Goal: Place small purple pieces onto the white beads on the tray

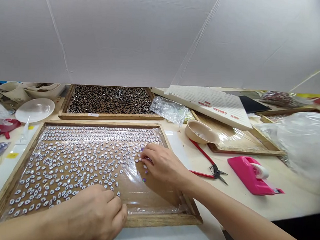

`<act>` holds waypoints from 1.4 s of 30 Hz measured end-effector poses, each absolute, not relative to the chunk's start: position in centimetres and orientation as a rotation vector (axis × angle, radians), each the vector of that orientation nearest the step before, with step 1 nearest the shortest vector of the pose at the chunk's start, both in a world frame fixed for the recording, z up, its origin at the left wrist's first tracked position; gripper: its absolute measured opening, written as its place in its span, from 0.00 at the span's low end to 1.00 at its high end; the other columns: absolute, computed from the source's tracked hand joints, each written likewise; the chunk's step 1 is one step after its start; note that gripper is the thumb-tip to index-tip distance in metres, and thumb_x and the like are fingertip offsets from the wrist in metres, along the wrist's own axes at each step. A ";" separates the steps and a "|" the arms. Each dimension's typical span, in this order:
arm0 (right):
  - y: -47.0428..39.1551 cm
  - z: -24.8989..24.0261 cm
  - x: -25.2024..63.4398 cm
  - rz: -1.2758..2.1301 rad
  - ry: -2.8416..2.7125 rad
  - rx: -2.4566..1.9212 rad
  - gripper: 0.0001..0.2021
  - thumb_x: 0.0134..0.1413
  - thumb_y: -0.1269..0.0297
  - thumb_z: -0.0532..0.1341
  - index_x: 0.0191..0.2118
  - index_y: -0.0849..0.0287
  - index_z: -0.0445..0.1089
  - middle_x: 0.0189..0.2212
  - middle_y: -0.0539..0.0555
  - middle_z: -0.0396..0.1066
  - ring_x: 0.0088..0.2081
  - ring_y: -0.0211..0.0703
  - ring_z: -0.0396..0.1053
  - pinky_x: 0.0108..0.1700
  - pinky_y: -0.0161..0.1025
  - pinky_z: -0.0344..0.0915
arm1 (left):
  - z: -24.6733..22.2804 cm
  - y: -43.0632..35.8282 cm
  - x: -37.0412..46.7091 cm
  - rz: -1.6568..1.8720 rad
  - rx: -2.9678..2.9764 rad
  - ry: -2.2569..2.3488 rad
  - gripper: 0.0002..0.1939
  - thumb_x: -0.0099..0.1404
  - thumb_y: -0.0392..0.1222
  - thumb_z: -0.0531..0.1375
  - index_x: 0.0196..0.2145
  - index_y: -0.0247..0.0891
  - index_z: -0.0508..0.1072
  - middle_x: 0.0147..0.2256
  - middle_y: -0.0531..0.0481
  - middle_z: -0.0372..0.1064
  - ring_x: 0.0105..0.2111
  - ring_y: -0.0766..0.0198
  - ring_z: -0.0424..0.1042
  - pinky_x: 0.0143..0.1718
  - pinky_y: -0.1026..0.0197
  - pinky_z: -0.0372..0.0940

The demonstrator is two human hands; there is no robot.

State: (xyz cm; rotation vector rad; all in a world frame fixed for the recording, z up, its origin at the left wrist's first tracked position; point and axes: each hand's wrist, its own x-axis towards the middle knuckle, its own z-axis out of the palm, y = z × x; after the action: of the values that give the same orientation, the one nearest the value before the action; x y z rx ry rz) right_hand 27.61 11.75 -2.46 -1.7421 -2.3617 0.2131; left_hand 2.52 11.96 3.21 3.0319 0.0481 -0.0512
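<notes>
The right hand [160, 164] bends over the tray's right part, thumb and fingers drawn together low above the film [135, 195]; whether a piece is pinched between them I cannot tell. The left hand [104, 211] is loosely curled above the near edge, its fingertips hidden, so its grip cannot be told either.

The white, leaf-shaped pieces [81, 166] lie mostly to the left of the right fingertips, spread leftward and away, with a few right beside and below them. In the far rows, beyond both hands, their long axes run roughly side to side; nearer the left hand they point every which way. The right hand is closer to the pieces at the spread's right edge, the left hand to those at its near edge. A purple bit [144, 180] lies just nearer than the right fingertips.

The film is shiny and wrinkled, bare between the hands and toward the near right corner of the tray [166, 221]. To the right of the right hand, outside the rim, are pliers [214, 172], a bowl [201, 135] and a tape dispenser [245, 173]. Beyond both hands sits a tray of dark pieces [109, 116], and a white panel [137, 37] hangs over the far side.
</notes>
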 end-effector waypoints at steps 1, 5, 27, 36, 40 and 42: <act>11.8 -2.5 27.6 0.207 -2.347 -1.750 0.09 0.55 0.74 0.52 0.30 0.60 0.68 0.29 0.53 0.65 0.31 0.39 0.59 0.34 0.36 0.51 | 3.2 12.0 2.5 -0.050 3.031 0.051 0.06 0.64 0.33 0.52 0.38 0.33 0.66 0.26 0.49 0.65 0.26 0.64 0.64 0.26 0.63 0.60; 11.7 -2.4 27.4 0.158 -2.452 -1.715 0.08 0.52 0.76 0.54 0.29 0.61 0.68 0.28 0.53 0.65 0.31 0.39 0.58 0.34 0.37 0.51 | 3.4 12.0 2.6 -0.057 3.046 0.047 0.08 0.64 0.33 0.52 0.41 0.32 0.66 0.27 0.48 0.66 0.26 0.64 0.64 0.27 0.63 0.61; 14.2 -2.3 28.7 0.142 -2.347 -1.809 0.11 0.53 0.76 0.55 0.32 0.58 0.73 0.29 0.52 0.65 0.31 0.38 0.60 0.32 0.35 0.51 | 3.3 12.2 2.6 -0.077 3.026 0.024 0.09 0.66 0.32 0.49 0.40 0.31 0.67 0.28 0.49 0.68 0.26 0.63 0.67 0.24 0.61 0.61; 15.0 -1.7 29.0 0.348 -2.152 -1.771 0.07 0.50 0.76 0.57 0.28 0.59 0.69 0.30 0.51 0.68 0.34 0.39 0.64 0.37 0.35 0.58 | 3.2 12.1 2.6 -0.073 3.011 0.047 0.08 0.66 0.32 0.51 0.41 0.32 0.67 0.28 0.48 0.69 0.27 0.64 0.67 0.27 0.61 0.62; 15.6 -2.1 28.6 0.267 -2.171 -1.798 0.05 0.52 0.74 0.58 0.29 0.59 0.70 0.30 0.52 0.68 0.34 0.40 0.64 0.36 0.35 0.58 | 3.1 12.1 2.7 -0.057 3.021 0.025 0.09 0.65 0.32 0.50 0.41 0.32 0.67 0.28 0.48 0.69 0.27 0.64 0.67 0.27 0.61 0.62; 15.8 -2.4 28.2 0.182 -2.240 -1.803 0.06 0.53 0.73 0.56 0.29 0.60 0.70 0.31 0.53 0.68 0.34 0.40 0.64 0.35 0.35 0.57 | 3.2 12.1 2.7 -0.054 3.030 0.026 0.08 0.65 0.32 0.51 0.41 0.32 0.67 0.28 0.48 0.69 0.27 0.63 0.68 0.26 0.61 0.62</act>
State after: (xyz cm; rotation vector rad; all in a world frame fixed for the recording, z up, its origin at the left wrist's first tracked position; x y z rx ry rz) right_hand 28.24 15.76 -2.41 -1.8026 -2.2397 0.1823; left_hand 2.70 12.12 3.21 3.0299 0.0263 -0.0543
